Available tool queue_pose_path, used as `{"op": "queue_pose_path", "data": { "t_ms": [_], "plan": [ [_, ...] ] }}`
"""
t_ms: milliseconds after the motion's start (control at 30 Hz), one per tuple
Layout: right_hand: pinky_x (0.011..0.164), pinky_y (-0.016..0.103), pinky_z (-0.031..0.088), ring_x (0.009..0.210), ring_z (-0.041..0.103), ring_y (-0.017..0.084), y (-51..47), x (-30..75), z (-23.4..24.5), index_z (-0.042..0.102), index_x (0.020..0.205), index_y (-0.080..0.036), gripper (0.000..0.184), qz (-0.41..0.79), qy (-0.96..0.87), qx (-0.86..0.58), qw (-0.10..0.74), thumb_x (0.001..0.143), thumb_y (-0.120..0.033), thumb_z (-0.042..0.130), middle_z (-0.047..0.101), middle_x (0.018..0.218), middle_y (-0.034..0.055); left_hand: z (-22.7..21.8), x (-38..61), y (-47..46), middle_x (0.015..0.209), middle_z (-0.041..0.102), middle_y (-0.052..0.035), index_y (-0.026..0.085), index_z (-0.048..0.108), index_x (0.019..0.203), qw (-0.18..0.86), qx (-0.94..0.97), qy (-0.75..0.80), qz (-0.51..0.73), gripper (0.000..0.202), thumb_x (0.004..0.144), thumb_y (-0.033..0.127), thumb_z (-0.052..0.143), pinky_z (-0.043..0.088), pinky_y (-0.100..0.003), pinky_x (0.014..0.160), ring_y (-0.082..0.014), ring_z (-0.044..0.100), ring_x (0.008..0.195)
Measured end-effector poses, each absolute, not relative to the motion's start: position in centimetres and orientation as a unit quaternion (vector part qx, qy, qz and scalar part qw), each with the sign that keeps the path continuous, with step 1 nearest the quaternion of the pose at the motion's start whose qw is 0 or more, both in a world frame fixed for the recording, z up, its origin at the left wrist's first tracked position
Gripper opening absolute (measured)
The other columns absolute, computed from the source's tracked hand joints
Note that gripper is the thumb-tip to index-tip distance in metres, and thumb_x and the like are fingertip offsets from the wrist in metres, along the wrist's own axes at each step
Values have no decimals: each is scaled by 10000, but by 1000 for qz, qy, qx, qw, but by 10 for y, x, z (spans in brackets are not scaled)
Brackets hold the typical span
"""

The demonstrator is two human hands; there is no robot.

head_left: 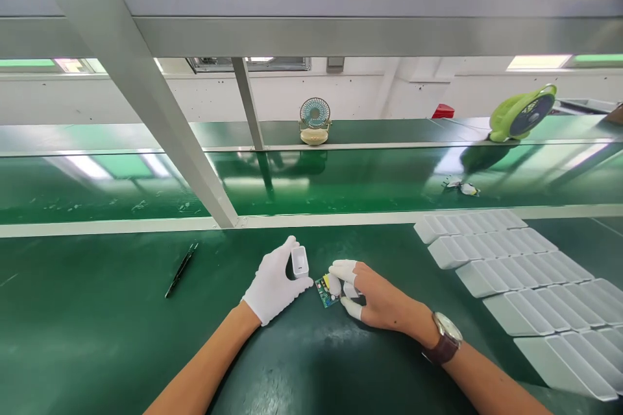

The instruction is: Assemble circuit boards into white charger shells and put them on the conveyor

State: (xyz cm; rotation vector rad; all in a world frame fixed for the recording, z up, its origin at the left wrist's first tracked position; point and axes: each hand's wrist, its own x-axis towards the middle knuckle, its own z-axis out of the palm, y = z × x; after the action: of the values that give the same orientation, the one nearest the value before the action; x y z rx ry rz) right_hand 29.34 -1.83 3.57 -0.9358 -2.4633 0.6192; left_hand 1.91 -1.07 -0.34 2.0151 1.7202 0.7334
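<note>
My left hand [278, 280], in a white glove, is closed around a small white plastic housing [300, 262], its open hollow side facing up. Just right of it, my right hand [366, 292], with white covers on the fingertips, grips a small green circuit board [326, 292] that carries yellow and white parts. The board is tilted near the tabletop, its right part hidden by the fingers. Board and housing are close together but apart. A brown-strapped watch sits on my right wrist.
Black tweezers [181, 270] lie to the left on the green table [97, 324]. Rows of white divided trays [525, 272] stand at the right. Beyond the table's pale edge are a green conveyor belt [341, 181], two small fans and a metal frame post [160, 110].
</note>
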Motion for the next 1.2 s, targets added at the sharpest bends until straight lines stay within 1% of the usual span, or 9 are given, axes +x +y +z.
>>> {"op": "queue_pose_path", "data": {
  "t_ms": [233, 333, 433, 533, 600, 667, 767, 967, 1200],
  "plan": [
    [845, 346, 562, 983, 623, 216, -19, 296, 31, 624, 1080, -258, 363, 262, -865, -331, 270, 796, -39, 566, 654, 1024, 53, 4, 23, -14, 1383, 609, -64, 288, 502, 1403, 198, 729, 588, 289, 678, 773, 282, 753, 502, -455, 1072, -288, 606, 1270],
    [770, 319, 586, 890, 634, 182, -21, 298, 29, 624, 1134, -272, 352, 250, -846, -353, 311, 841, -81, 584, 622, 1182, 68, 9, 26, -17, 1353, 592, -76, 286, 498, 1410, 178, 745, 566, 306, 689, 766, 211, 731, 514, -442, 1058, -273, 613, 1243],
    [751, 318, 602, 784, 621, 147, -24, 299, 25, 572, 1291, -311, 465, 229, -835, -356, 351, 869, -117, 602, 568, 1307, 78, 11, 28, -19, 1338, 590, -91, 300, 486, 1447, 144, 773, 540, 299, 730, 766, 178, 718, 517, -458, 1039, -289, 591, 1253],
    [766, 332, 619, 648, 578, 104, -28, 299, 20, 470, 1434, -363, 585, 207, -838, -341, 372, 910, -132, 587, 541, 1358, 83, 10, 30, -21, 1087, 688, -53, 326, 461, 1474, 143, 810, 485, 296, 739, 793, 107, 643, 508, -481, 1046, -275, 620, 1195],
    [796, 344, 623, 694, 621, 117, -30, 298, 18, 419, 1480, -374, 630, 183, -846, -331, 376, 921, -141, 593, 532, 1382, 95, 9, 30, -22, 957, 699, -28, 345, 435, 1490, 151, 825, 452, 302, 753, 805, 81, 603, 509, -489, 1045, -266, 639, 1156],
    [864, 372, 613, 898, 680, 177, -32, 297, 18, 399, 1495, -360, 645, 157, -857, -319, 373, 922, -148, 606, 534, 1391, 109, 7, 30, -23, 1092, 691, -53, 344, 408, 1504, 151, 823, 454, 305, 781, 797, 104, 636, 525, -473, 1023, -269, 624, 1178],
    [932, 404, 591, 1116, 649, 231, -33, 296, 18, 395, 1498, -328, 645, 139, -869, -303, 365, 921, -145, 618, 545, 1383, 125, 5, 29, -25, 1332, 590, -94, 316, 396, 1503, 153, 814, 477, 294, 821, 765, 158, 719, 530, -430, 1006, -273, 580, 1226],
    [882, 413, 602, 1088, 642, 235, -34, 294, 17, 406, 1496, -279, 647, 112, -872, -278, 386, 909, -119, 627, 549, 1374, 148, 7, 29, -27, 1337, 560, -74, 331, 442, 1461, 194, 808, 494, 255, 772, 766, 175, 738, 518, -394, 999, -258, 547, 1241],
    [860, 407, 595, 1043, 631, 231, -35, 294, 18, 416, 1500, -270, 644, 120, -880, -288, 358, 907, -126, 625, 559, 1374, 137, 3, 29, -29, 1348, 539, -64, 366, 446, 1469, 224, 802, 497, 246, 816, 745, 165, 765, 514, -397, 1011, -250, 558, 1229]
  ]
}}
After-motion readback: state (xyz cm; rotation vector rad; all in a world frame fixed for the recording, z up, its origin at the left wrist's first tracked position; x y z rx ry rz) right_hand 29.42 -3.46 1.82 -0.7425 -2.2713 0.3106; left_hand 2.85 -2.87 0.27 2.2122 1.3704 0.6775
